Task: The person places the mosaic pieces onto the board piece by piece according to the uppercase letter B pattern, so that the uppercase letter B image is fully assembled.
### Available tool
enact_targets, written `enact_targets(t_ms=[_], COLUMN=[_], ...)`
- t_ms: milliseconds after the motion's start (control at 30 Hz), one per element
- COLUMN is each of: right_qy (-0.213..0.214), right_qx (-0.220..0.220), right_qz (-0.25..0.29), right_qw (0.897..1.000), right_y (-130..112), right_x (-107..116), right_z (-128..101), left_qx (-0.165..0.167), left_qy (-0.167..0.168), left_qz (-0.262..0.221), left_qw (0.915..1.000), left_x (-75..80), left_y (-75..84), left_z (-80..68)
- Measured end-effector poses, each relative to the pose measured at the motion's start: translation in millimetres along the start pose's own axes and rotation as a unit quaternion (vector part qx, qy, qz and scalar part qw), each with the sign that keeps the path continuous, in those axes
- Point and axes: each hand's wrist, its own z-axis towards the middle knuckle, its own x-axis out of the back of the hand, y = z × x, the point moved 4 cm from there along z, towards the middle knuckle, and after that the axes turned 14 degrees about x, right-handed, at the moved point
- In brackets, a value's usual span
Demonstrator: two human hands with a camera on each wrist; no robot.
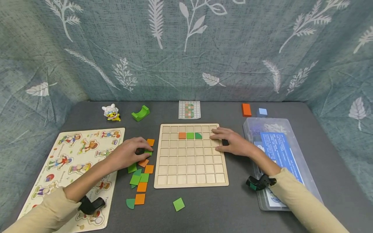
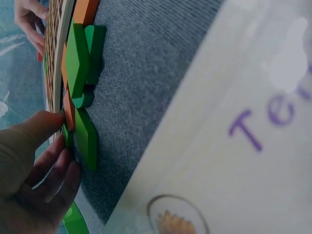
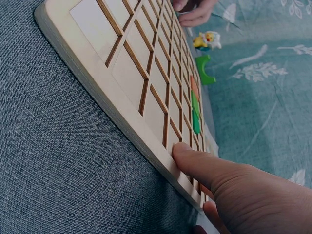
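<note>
My left hand is among loose tiles left of the wooden grid board. Its thumb and fingertips pinch a green tile, mostly covered by the fingers in the head view. The right hand rests on the board's right edge with relaxed, spread fingers, its thumb touching the frame area. In an upper row of the board lie an orange square, a green square and a dark green quarter-round tile, side by side.
A pattern card lies behind the board. A picture puzzle board is at left and a clear plastic box at right. One green tile lies in front. A figurine, green arch block and orange block stand behind.
</note>
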Motion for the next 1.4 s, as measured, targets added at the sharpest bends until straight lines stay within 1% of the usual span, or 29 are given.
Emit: enact_targets(t_ms=[233,400,500,600,667,767,933,1033,1133,1233,1400], right_qy=[0.003,0.003,0.001,0.002,0.004,0.005,0.005,0.006,0.005,0.003,0.003], right_qx=[0.0,0.003,0.006,0.007,0.008,0.004,0.008,0.012,0.011,0.008,0.005], right_qz=[0.002,0.001,0.002,0.002,0.0,-0.003,-0.006,-0.003,-0.002,-0.002,-0.005], right_qw=[1.0,1.0,1.0,1.0,1.0,1.0,1.0,1.0,1.0,1.0,1.0], right_y=[0.2,-0.3,-0.5,-0.4,0.0,0.7,0.5,-0.3,-1.2,-2.1,-2.2], right_x=[1.0,1.4,2.1,3.5,4.4,4.8,2.1,0.3,-0.3,0.1,1.1], right_z=[-0.4,0.3,0.8,0.7,0.2,-1.7,-2.4,-1.1,0.1,0.7,1.0], left_qx=[-0.012,-0.015,-0.016,-0.019,-0.025,-0.042,-0.089,-0.105,-0.108,-0.116,-0.127], left_qy=[-0.007,-0.012,-0.001,0.015,0.019,0.012,0.0,0.002,0.005,0.012,0.017], left_qz=[0.01,0.028,0.027,0.005,-0.012,-0.024,-0.008,0.009,0.02,0.031,0.041], left_qw=[0.9999,0.9994,0.9995,0.9997,0.9994,0.9988,0.996,0.9944,0.994,0.9927,0.991], left_x=[0.9,3.7,7.3,10.7,11.4,7.8,-7.3,-15.5,-20.5,-22.7,-25.0], left_y=[1.5,5.2,8.6,14.1,20.7,36.5,68.5,81.5,89.0,94.0,96.0], left_z=[1.1,2.1,5.2,11.4,16.5,25.7,42.0,50.7,56.7,59.3,60.4])
